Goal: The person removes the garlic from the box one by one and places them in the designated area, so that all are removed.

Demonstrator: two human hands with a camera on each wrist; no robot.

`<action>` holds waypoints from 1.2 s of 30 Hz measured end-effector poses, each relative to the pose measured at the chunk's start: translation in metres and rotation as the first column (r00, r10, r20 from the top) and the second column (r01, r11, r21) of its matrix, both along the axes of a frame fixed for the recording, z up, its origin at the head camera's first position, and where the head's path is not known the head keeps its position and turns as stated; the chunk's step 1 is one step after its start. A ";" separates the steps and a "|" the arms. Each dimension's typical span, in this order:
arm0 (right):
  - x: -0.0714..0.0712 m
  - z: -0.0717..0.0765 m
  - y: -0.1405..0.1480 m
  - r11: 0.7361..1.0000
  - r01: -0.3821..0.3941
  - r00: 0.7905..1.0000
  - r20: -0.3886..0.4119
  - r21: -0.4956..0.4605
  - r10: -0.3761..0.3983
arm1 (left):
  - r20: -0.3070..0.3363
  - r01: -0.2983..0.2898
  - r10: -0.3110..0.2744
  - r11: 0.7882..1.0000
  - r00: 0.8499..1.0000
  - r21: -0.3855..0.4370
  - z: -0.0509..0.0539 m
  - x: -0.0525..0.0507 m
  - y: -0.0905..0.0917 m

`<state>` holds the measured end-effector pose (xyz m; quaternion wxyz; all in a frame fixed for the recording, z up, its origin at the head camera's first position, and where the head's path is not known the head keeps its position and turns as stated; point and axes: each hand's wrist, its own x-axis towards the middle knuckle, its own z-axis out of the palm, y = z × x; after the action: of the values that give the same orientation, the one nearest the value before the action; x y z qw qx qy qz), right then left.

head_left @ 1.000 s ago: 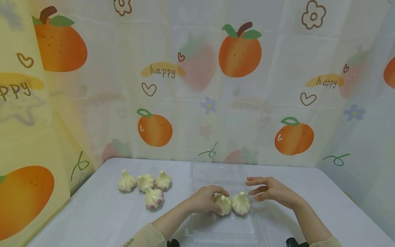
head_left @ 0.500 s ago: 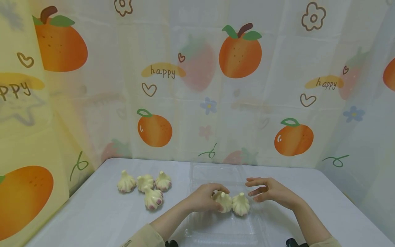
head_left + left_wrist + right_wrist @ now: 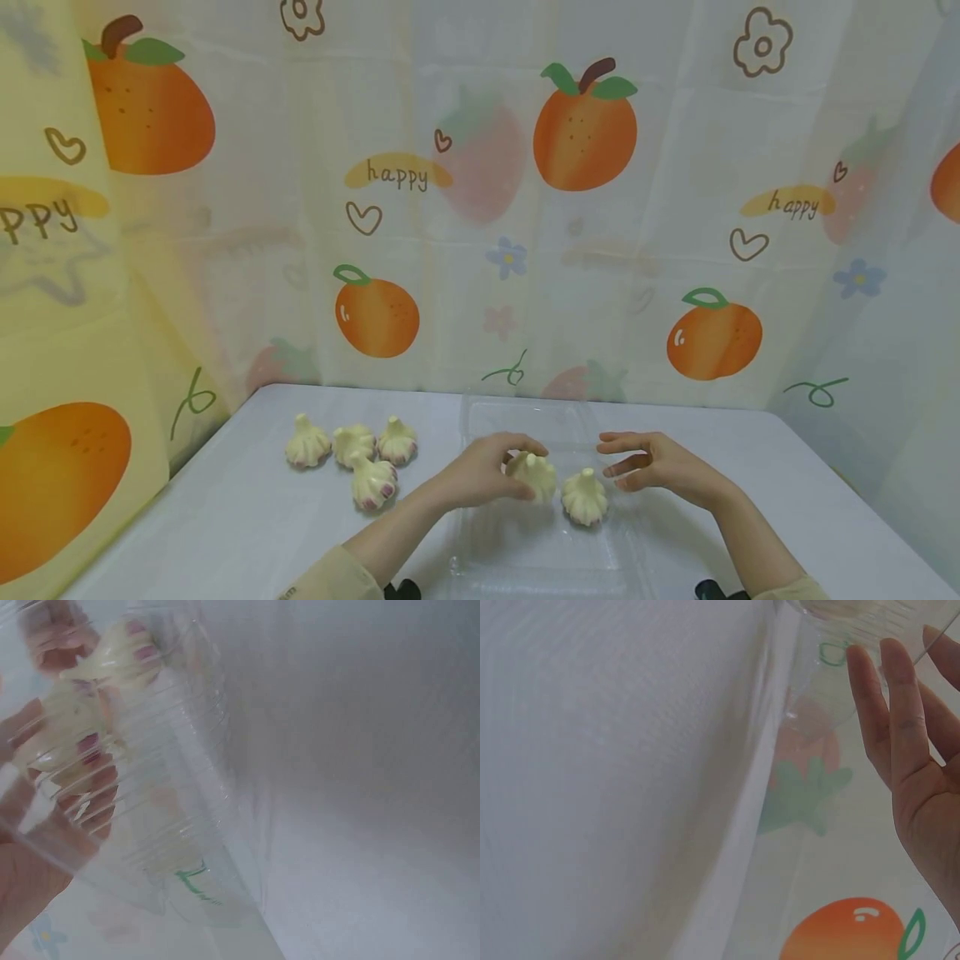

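My left hand [image 3: 483,473] grips a garlic bulb [image 3: 534,477] between thumb and fingers, over the clear plastic container [image 3: 517,567]. A second garlic bulb [image 3: 584,497] sits in that container, just right of the held one and apart from it. Seen through the plastic wall in the left wrist view, the held bulb [image 3: 64,739] has purple patches. My right hand [image 3: 663,468] hovers at the container's right side with its fingers relaxed, near the second bulb but not touching it. The right wrist view shows the right hand [image 3: 915,742] beside the clear plastic, holding nothing.
Several garlic bulbs lie in a group on the white table at the left, among them a front bulb [image 3: 373,483] and a far-left bulb [image 3: 307,442]. A fruit-print curtain [image 3: 465,250] hangs behind the table [image 3: 217,533].
My left hand has moved up and slightly left with its garlic bulb, opening a gap to the second bulb. The right hand stays in place.
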<state>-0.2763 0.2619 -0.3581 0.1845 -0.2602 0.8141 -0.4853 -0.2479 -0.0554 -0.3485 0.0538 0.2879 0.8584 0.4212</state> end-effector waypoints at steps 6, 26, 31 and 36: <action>0.000 0.000 0.001 1.000 0.004 1.000 0.001 0.002 -0.004 | 0.022 -0.002 0.001 0.999 1.000 0.043 0.009 0.002 -0.010; 0.001 -0.001 0.002 1.000 0.011 1.000 -0.006 0.006 -0.011 | 0.059 -0.101 0.094 0.987 0.994 0.126 0.036 0.013 -0.059; 0.002 -0.001 0.002 1.000 0.008 1.000 -0.006 0.003 -0.008 | 0.053 -0.126 0.119 0.981 0.991 0.146 0.041 0.017 -0.074; 0.002 0.000 0.001 1.000 0.003 1.000 -0.006 -0.005 -0.003 | 0.024 -0.162 0.160 0.978 0.987 0.132 0.045 0.021 -0.088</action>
<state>-0.2740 0.2628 -0.3582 0.1808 -0.2609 0.8137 -0.4869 -0.2270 -0.1433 -0.3037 0.0059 0.2177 0.8484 0.4825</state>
